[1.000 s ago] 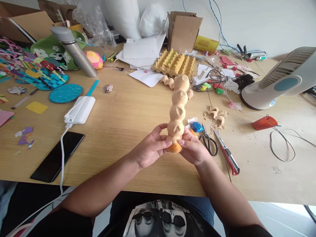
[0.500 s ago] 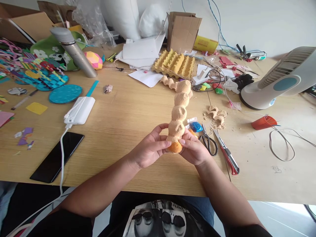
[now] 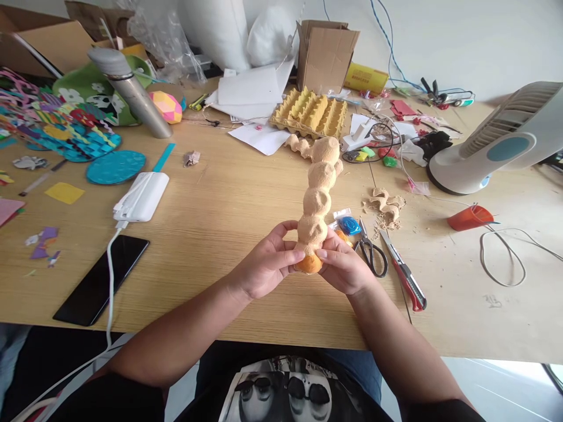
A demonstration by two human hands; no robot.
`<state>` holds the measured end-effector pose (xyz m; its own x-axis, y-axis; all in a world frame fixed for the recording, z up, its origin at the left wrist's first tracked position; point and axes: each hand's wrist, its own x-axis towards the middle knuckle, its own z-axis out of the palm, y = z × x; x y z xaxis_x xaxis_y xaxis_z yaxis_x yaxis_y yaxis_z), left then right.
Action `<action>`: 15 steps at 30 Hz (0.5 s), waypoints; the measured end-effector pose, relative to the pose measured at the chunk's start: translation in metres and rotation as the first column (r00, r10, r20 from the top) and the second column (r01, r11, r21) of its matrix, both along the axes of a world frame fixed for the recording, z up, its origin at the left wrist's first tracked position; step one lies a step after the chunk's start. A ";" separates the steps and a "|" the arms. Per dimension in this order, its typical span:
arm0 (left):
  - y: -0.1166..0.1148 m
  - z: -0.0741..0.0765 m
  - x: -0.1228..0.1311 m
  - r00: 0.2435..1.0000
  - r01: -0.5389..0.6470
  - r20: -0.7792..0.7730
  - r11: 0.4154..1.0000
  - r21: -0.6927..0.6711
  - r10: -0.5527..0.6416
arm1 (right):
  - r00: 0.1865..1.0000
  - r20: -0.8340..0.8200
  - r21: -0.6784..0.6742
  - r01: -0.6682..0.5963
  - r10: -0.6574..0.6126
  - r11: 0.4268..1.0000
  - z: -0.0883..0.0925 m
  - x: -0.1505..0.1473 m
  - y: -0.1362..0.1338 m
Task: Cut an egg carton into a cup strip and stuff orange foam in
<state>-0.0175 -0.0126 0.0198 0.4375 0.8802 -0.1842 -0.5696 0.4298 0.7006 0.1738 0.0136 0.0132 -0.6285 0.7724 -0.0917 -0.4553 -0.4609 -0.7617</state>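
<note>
I hold a tan strip of egg-carton cups (image 3: 319,190) upright over the wooden table (image 3: 229,199); its lowest cup is painted orange. My left hand (image 3: 266,264) pinches the bottom of the strip from the left, thumb and fingers closed on it. My right hand (image 3: 343,266) grips the same end from the right. The strip leans slightly right at its top. Scissors (image 3: 372,252) and a red utility knife (image 3: 407,278) lie just right of my right hand.
A yellow egg tray (image 3: 314,111) and cardboard box (image 3: 323,53) stand at the back. A white fan (image 3: 497,146) is at the right, with an orange cup (image 3: 470,218) and cable. A white power bank (image 3: 143,196), black phone (image 3: 103,278) and coloured paper crafts lie left.
The top of the carton strip swayed to the right and has come back a little toward the left. Both hands keep their hold on its bottom end.
</note>
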 end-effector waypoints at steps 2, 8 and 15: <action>-0.001 0.000 0.001 1.000 -0.010 0.005 1.000 0.012 0.010 | 1.000 -0.009 -0.011 0.007 -0.008 1.000 0.000 0.000 0.000; 0.004 -0.003 -0.001 0.998 -0.006 0.064 0.999 -0.040 0.009 | 0.999 -0.001 -0.032 0.045 -0.045 0.998 -0.002 -0.001 0.001; 0.008 0.000 -0.001 0.996 -0.045 0.077 0.995 -0.084 0.052 | 0.989 -0.080 -0.122 0.117 -0.127 0.986 -0.001 -0.006 0.001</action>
